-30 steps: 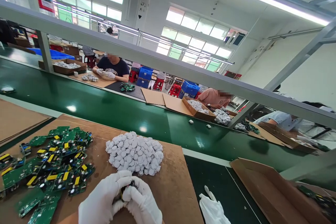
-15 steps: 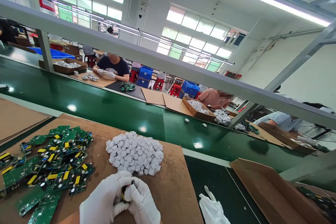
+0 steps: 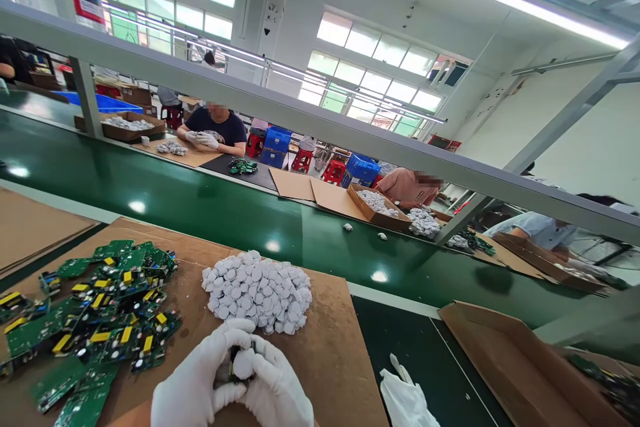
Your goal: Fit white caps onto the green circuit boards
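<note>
Both gloved hands meet at about 6 o'clock in the view, over the cardboard sheet point(image 3: 330, 353): the left hand point(image 3: 197, 383) and right hand point(image 3: 280, 390) curl around a small circuit board point(image 3: 235, 370) pinched between their fingertips. A round white pad point(image 3: 243, 364) sits on the board, under the right thumb tip. The pile of white pads point(image 3: 257, 290) lies at 12 o'clock from the hands, the heap of green boards point(image 3: 95, 320) at 9 to 10 o'clock.

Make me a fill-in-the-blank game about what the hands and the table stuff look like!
1. Both hands, the left hand and the right hand, wear ____ gloves.
2. Together they hold a small round white disc on a circuit ____.
3. The pile of circuit boards is mostly ____ in colour.
4. The heap of white discs lies on brown ____.

Missing words: white; board; green; cardboard
</note>
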{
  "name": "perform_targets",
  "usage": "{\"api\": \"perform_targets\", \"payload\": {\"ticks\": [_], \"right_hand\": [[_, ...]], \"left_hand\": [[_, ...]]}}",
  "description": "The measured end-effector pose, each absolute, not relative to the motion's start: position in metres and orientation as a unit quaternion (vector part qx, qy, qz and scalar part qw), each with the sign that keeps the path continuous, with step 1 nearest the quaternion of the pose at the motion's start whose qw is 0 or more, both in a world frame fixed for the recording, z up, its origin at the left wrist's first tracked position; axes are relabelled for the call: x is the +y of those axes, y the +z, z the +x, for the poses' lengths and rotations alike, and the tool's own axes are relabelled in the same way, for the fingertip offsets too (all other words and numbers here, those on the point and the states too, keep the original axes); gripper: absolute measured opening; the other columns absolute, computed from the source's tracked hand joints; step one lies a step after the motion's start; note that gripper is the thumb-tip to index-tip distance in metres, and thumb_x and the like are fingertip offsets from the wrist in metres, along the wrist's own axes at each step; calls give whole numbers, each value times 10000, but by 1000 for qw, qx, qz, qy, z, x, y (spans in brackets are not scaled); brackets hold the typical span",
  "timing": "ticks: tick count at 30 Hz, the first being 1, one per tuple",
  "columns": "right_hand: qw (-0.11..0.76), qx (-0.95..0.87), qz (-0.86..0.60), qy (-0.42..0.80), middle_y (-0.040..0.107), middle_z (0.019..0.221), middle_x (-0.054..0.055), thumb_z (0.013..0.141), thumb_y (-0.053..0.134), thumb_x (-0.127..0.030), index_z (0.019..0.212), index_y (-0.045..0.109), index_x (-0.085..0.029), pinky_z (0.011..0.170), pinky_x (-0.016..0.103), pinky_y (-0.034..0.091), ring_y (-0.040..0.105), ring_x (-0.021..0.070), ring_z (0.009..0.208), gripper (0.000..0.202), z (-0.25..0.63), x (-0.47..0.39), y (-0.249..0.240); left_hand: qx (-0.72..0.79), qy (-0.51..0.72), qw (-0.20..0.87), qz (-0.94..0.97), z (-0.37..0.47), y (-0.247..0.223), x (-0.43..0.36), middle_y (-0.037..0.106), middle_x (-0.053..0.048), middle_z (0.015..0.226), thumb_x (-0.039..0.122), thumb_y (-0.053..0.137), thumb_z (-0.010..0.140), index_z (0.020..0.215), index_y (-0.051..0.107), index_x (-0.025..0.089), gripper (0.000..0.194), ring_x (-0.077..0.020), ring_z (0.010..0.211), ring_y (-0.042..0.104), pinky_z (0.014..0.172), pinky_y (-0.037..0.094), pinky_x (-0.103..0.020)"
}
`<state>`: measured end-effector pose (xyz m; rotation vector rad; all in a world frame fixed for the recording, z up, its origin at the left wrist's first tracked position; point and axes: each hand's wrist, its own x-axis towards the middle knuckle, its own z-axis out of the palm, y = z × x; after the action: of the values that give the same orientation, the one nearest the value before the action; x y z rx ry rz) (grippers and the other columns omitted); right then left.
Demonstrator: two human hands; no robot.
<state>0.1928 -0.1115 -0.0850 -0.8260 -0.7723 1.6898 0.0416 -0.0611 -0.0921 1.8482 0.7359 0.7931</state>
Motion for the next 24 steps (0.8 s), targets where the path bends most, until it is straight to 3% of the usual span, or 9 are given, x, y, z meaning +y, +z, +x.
{"api": "perform_targets", "payload": {"ticks": [4, 7, 12, 17, 21, 24], "right_hand": [[533, -320, -336, 708, 640, 895, 17, 881, 611, -330, 925, 618, -139, 717, 324, 535, 621, 143, 800, 197, 194, -109, -81], [529, -320, -339, 709, 652, 1019, 46, 909, 580, -341, 1063, 610, -144, 743, 347, 556, 642, 157, 850, 252, 195, -109, -79], [531, -322, -346, 703, 643, 1083, 61, 910, 580, -333, 1131, 592, -151, 766, 364, 565, 646, 172, 897, 286, 194, -109, -78], [525, -327, -351, 703, 649, 1069, 57, 903, 595, -312, 1102, 605, -146, 784, 373, 563, 646, 176, 913, 259, 192, -108, -80], [530, -326, -360, 695, 641, 1088, 59, 908, 583, -329, 1125, 595, -151, 775, 369, 561, 644, 175, 906, 281, 196, -108, -85], [535, -324, -365, 690, 646, 1059, 55, 912, 574, -348, 1106, 601, -148, 759, 357, 559, 643, 167, 877, 280, 199, -107, -91]], "left_hand": [[249, 338, 580, 698, 43, -91, -55, 631, -68, 1224, 507, 595, 852, 1000, 631, 234, 312, -269, 1117, 594, 935, 497, -355], [258, 361, 593, 672, 46, -89, -54, 659, -70, 1159, 594, 551, 858, 892, 636, 221, 383, -277, 1113, 586, 952, 475, -378], [235, 335, 635, 655, 46, -77, -55, 678, -61, 1094, 585, 519, 882, 989, 650, 226, 397, -266, 1058, 604, 944, 476, -396], [256, 346, 617, 658, 49, -84, -53, 694, -63, 1006, 586, 603, 836, 946, 647, 206, 398, -266, 1015, 623, 918, 493, -382], [222, 358, 628, 655, 47, -97, -54, 664, -72, 1126, 605, 602, 822, 1090, 604, 228, 463, -282, 1100, 597, 960, 478, -407], [252, 354, 607, 666, 47, -108, -58, 613, -85, 1251, 490, 715, 757, 1196, 546, 247, 530, -298, 1183, 553, 1028, 434, -434]]}}
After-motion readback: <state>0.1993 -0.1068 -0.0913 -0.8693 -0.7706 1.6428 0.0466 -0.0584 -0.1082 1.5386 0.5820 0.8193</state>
